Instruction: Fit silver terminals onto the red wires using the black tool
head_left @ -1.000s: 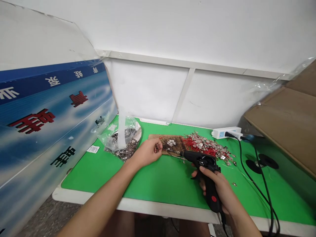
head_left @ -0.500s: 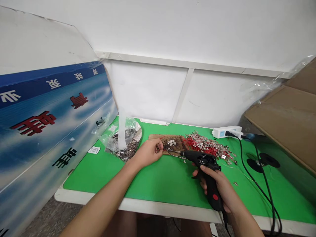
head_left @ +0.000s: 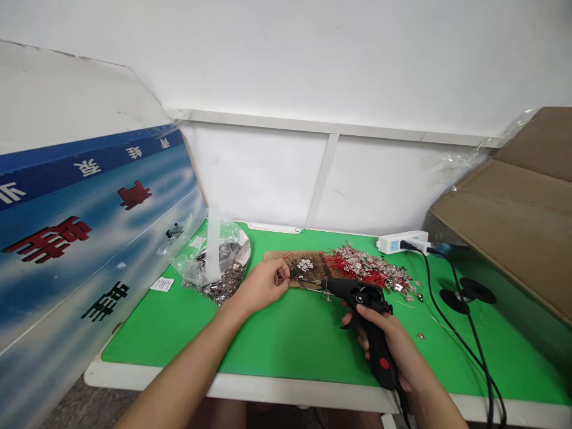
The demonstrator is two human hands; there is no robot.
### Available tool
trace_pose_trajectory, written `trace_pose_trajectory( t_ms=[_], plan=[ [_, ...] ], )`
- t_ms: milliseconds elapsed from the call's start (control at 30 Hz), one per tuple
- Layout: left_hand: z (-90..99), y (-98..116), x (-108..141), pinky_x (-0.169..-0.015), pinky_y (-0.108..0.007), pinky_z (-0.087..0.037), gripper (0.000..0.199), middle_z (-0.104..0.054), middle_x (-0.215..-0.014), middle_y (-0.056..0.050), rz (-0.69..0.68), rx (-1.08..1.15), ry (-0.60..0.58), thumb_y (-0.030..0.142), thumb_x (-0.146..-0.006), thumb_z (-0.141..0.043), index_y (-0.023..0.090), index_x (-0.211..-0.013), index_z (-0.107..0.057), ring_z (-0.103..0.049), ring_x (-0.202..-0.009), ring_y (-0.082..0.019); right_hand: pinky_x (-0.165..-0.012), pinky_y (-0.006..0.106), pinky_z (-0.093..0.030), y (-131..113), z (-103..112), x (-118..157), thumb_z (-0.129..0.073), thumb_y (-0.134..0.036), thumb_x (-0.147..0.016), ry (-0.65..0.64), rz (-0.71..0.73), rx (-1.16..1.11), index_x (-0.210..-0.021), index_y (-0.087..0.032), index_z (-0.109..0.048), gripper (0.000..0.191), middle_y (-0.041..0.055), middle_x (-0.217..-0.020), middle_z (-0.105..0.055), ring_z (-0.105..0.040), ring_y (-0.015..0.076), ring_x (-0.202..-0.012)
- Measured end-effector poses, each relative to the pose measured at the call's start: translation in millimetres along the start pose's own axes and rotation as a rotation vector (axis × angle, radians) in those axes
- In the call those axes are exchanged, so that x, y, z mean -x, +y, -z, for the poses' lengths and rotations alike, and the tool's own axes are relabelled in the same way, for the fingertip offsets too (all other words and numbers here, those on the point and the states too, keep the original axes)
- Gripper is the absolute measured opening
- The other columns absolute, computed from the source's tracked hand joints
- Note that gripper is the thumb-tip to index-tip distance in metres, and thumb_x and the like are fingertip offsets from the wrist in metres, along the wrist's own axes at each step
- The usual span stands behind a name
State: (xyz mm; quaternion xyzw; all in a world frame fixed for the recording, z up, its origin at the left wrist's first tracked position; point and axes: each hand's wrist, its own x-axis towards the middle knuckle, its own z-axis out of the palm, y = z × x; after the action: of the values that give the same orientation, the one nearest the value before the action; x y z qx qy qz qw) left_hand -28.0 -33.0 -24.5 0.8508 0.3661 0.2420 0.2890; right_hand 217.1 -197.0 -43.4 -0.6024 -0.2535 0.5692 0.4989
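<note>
My right hand (head_left: 388, 336) is wrapped round the handle of a black soldering gun (head_left: 379, 348), whose tip points left over the near edge of a scorched wooden board (head_left: 274, 256). My left hand (head_left: 268, 283) is closed in a pinch at the board's left part, close to the gun's tip. What its fingers hold is too small to make out. A small cluster of metal pieces (head_left: 305, 264) lies on the board. To its right spreads a heap of metal pieces with red wires (head_left: 370, 268), partly on the board.
A clear plastic bag (head_left: 223, 277) of small metal parts lies at the left. A white power strip (head_left: 402, 241) with black cables (head_left: 431, 292) and a dark spool (head_left: 458, 298) are at the right. A printed panel (head_left: 147, 232) and a cardboard box (head_left: 509, 202) flank the green tabletop (head_left: 268, 351).
The whole view has shifted slightly, so everything appears a little lower and further left. Both hands and the soldering gun keep nearly the same places over the board.
</note>
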Motion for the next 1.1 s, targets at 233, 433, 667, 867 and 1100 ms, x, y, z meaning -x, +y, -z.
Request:
trace_pose_trajectory(
  t_ms=[233, 433, 667, 867, 1100],
  plan=[
    [1.4, 4, 0, -0.064, -0.024, -0.041, 0.011, -0.066, -0.079, -0.001, 0.001, -0.011, 0.001, 0.015, -0.077, -0.056, 0.016, -0.087, -0.061, -0.059, -0.070, -0.013, -0.042, 0.023, -0.037, -2, -2, 1, -0.073, -0.063, -0.074, 0.009, 0.010, -0.004, -0.100, -0.009, -0.075, 0.060, 0.0036, -0.059, -0.052, -0.044, 0.0112, -0.049],
    [0.8, 2, -1, -0.063, -0.024, -0.040, 0.013, -0.066, -0.082, 0.000, 0.010, -0.016, -0.005, 0.017, -0.076, -0.056, 0.017, -0.088, -0.061, -0.059, -0.071, -0.013, -0.041, 0.022, -0.037, 6, 0, 4, -0.072, -0.055, -0.080, -0.037, 0.094, -0.191, -0.105, -0.010, -0.075, 0.051, 0.0043, -0.061, -0.054, -0.040, 0.0100, -0.047],
    [-0.4, 2, 1, -0.061, -0.024, -0.040, 0.014, -0.065, -0.079, 0.000, 0.024, -0.002, -0.007, 0.017, -0.075, -0.056, 0.017, -0.089, -0.061, -0.058, -0.067, -0.012, -0.039, 0.024, -0.037, 8, 7, 7, -0.076, -0.043, -0.076, -0.056, 0.184, -0.553, -0.110, -0.012, -0.075, 0.046, 0.0132, -0.094, -0.069, -0.039, 0.0097, -0.048],
    [0.3, 5, -1, -0.059, -0.024, -0.040, 0.016, -0.064, -0.078, -0.001, 0.030, -0.010, -0.023, 0.017, -0.075, -0.056, 0.016, -0.090, -0.061, -0.056, -0.064, -0.012, -0.038, 0.024, -0.036, 7, 7, 8, -0.076, -0.040, -0.077, -0.033, 0.174, -0.623, -0.109, -0.010, -0.074, 0.044, 0.0119, -0.091, -0.068, -0.038, 0.0095, -0.048],
    [0.4, 4, 1, -0.060, -0.025, -0.040, 0.016, -0.065, -0.081, -0.001, 0.028, -0.016, -0.022, 0.018, -0.075, -0.056, 0.017, -0.090, -0.061, -0.056, -0.064, -0.012, -0.038, 0.023, -0.035, 10, 14, 4, -0.071, -0.039, -0.081, -0.056, 0.193, -0.730, -0.112, -0.009, -0.071, 0.043, 0.0080, -0.087, -0.065, -0.036, 0.0088, -0.049]
  ],
)
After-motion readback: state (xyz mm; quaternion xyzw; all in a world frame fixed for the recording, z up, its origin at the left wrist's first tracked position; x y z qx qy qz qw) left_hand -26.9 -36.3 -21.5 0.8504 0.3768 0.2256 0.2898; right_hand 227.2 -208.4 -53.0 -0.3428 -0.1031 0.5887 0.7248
